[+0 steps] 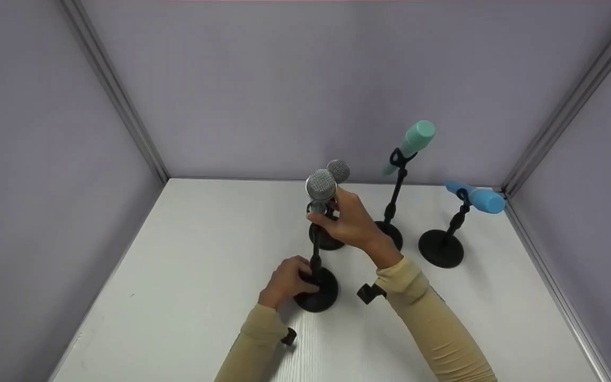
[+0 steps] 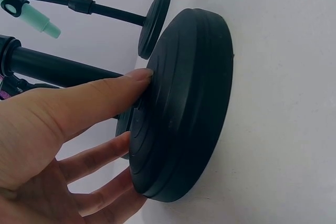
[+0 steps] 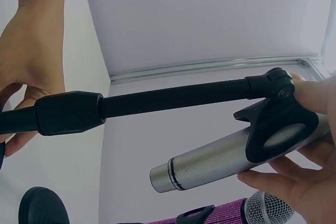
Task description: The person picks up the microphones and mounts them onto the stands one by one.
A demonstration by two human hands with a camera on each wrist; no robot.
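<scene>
A silver microphone (image 3: 210, 161) with a round mesh head (image 1: 320, 184) sits tilted in the black clip (image 3: 286, 124) of a microphone stand (image 1: 316, 294). My right hand (image 1: 356, 220) grips the microphone near its head, beside the clip. Low down, my left hand (image 1: 286, 278) holds the stand's round base (image 2: 181, 103), thumb on its top face and fingers at the rim. The base stands on the white table. Just behind is a purple microphone (image 3: 226, 213) with a mesh head, in its own stand, partly hidden by the right hand in the head view.
Right of my hands, a mint-green microphone (image 1: 418, 137) rests in a tall stand. Farther right, a blue microphone (image 1: 486, 200) lies in a shorter stand with a round black base (image 1: 441, 249). Grey panels (image 1: 263, 90) wall the white table (image 1: 189, 254) at back and sides.
</scene>
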